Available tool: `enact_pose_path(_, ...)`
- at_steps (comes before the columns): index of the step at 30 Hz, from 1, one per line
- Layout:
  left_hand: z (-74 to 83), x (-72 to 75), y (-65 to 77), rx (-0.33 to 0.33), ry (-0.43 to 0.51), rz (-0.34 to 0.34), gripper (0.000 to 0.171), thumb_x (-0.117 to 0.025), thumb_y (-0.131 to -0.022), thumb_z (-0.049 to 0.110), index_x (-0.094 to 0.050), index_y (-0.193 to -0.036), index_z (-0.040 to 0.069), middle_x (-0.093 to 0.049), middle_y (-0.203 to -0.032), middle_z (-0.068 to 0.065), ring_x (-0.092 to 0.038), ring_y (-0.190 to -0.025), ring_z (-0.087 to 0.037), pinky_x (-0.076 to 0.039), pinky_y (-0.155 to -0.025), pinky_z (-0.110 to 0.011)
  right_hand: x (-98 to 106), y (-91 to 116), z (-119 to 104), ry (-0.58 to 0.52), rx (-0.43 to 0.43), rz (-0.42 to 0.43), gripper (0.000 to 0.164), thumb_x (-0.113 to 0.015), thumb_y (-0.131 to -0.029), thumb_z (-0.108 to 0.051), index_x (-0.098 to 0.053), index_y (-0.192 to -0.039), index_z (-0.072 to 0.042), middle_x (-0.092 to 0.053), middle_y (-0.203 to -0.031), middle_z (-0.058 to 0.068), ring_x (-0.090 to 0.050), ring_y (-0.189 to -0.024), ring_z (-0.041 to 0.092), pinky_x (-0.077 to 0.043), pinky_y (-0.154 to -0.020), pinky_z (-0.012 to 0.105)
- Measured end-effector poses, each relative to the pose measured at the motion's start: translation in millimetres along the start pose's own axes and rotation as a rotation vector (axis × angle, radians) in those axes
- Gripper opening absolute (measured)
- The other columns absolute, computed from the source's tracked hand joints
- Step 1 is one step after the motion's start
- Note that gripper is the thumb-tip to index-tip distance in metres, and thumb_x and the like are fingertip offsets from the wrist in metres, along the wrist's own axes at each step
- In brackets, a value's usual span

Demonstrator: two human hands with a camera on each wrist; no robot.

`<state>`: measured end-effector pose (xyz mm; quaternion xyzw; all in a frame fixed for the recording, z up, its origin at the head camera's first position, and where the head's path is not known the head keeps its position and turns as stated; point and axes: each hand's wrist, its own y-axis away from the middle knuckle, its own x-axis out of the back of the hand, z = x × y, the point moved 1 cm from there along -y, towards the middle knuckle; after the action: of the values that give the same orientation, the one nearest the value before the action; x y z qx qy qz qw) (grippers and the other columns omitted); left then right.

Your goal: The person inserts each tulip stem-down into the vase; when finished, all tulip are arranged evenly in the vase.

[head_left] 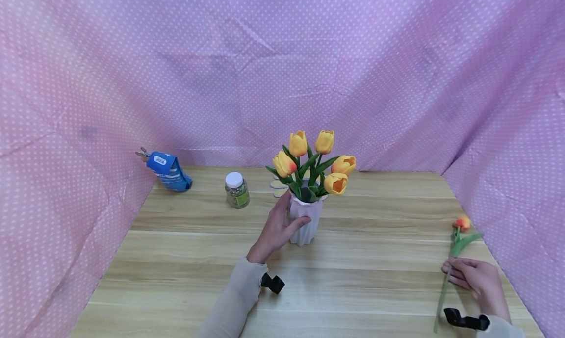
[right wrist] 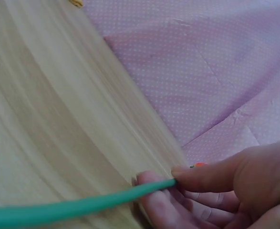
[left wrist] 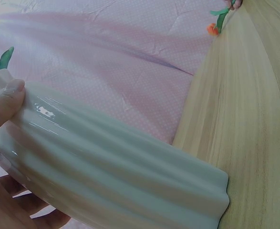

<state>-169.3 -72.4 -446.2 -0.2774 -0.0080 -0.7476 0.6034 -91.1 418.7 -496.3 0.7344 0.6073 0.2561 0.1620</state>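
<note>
A white fluted vase [head_left: 305, 222] stands on the wooden table, holding several yellow-orange tulips [head_left: 324, 142] with green leaves. My left hand [head_left: 277, 229] grips the vase from its left side, thumb across the front. In the left wrist view the thumb lies near the rim of the glossy vase [left wrist: 106, 148], and the other fingers wrap underneath. At the table's right side my right hand [head_left: 478, 281] pinches the stem of a single orange tulip [head_left: 462, 223], its bloom pointing away from me. The right wrist view shows the green stem [right wrist: 82, 205] between thumb and fingers.
Left of the vase stands a jar [head_left: 237, 193] with a white lid and green label. Farther left, a blue bag [head_left: 169, 171] with a metal clip on top leans near the table's back corner. Behind the vase lies a petal-shaped item [head_left: 278, 185]. Pink dotted cloth [head_left: 282, 73] surrounds the table.
</note>
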Motion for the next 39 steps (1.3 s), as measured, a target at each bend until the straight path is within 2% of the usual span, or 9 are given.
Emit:
enact_pose_path(7, -0.7, 0.1, 0.1, -0.002, 0.001, 0.004, 0.081, -0.073, -0.092, 0.033, -0.028, -0.158, 0.015, -0.053, -0.146, -0.013, -0.051, -0.137, -0.031, -0.041, -0.115, -0.058, -0.1, 0.2, 5.6, -0.132, -0.014, -0.105, 0.042, -0.043, -0.105, -0.007, -0.068, -0.081, -0.03, -0.076, -0.083, -0.014, -0.073, -0.082, -0.001, -0.062, -0.078, 0.021)
enact_pose_path(12, -1.2, 0.9, 0.4, -0.001, -0.001, 0.006, 0.081, -0.073, -0.092, 0.03, -0.029, -0.157, 0.014, -0.055, -0.141, -0.013, -0.054, -0.132, -0.03, -0.043, -0.113, -0.057, -1.7, -0.5, 9.2, -0.211, -0.024, -0.13, 0.032, -0.054, -0.102, -0.009, -0.072, -0.083, -0.029, -0.077, -0.086, -0.013, -0.074, -0.085, 0.002, -0.062, -0.08, 0.023)
enact_pose_path(16, -1.7, 1.3, 0.5, -0.002, -0.001, 0.006, 0.079, -0.073, -0.092, 0.031, -0.03, -0.156, 0.013, -0.056, -0.141, -0.013, -0.055, -0.131, -0.029, -0.045, -0.112, -0.057, -4.6, 0.1, 14.7, -0.309, 0.024, -0.167, 0.027, -0.06, -0.1, -0.008, -0.075, -0.086, -0.026, -0.077, -0.09, -0.011, -0.074, -0.087, 0.005, -0.062, -0.08, 0.023)
enact_pose_path(22, -1.5, 1.0, 0.4, -0.007, 0.0, 0.004, 0.079, -0.072, -0.092, 0.034, -0.03, -0.157, 0.015, -0.055, -0.143, -0.012, -0.053, -0.133, -0.029, -0.044, -0.112, -0.057, -13.7, -0.7, 23.7, -0.613, 0.196, -0.372, 0.04, -0.04, -0.105, 0.004, -0.076, -0.099, -0.012, -0.078, -0.1, 0.001, -0.076, -0.094, 0.014, -0.063, -0.082, 0.028)
enact_pose_path(26, -1.9, 0.5, 0.1, -0.004, -0.004, 0.005, 0.081, -0.072, -0.093, 0.036, -0.028, -0.158, 0.017, -0.052, -0.147, -0.012, -0.05, -0.137, -0.031, -0.041, -0.115, -0.058, -22.7, -2.5, 25.3, -0.805, 0.262, -0.488, 0.042, -0.033, -0.104, 0.009, -0.074, -0.105, -0.002, -0.078, -0.104, 0.011, -0.076, -0.099, 0.022, -0.063, -0.084, 0.033)
enact_pose_path(30, -2.6, -0.1, -0.3, -0.021, -0.003, 0.007, 0.081, -0.071, -0.093, 0.039, -0.028, -0.158, 0.017, -0.051, -0.149, -0.012, -0.05, -0.139, -0.031, -0.041, -0.115, -0.058, -31.0, -2.1, 23.9, -0.912, 0.28, -0.521, 0.04, -0.031, -0.104, 0.01, -0.071, -0.105, 0.003, -0.076, -0.105, 0.017, -0.075, -0.1, 0.027, -0.063, -0.086, 0.037)
enact_pose_path(39, -2.2, -0.8, -1.5, -0.026, -0.003, 0.007, 0.083, -0.073, -0.092, 0.029, -0.026, -0.159, 0.019, -0.046, -0.154, -0.011, -0.046, -0.142, -0.03, -0.038, -0.118, -0.057, -47.2, 0.5, 15.1, -1.007, 0.353, -0.546, 0.039, -0.026, -0.104, 0.01, -0.065, -0.104, 0.007, -0.075, -0.105, 0.021, -0.074, -0.103, 0.03, -0.062, -0.09, 0.04)
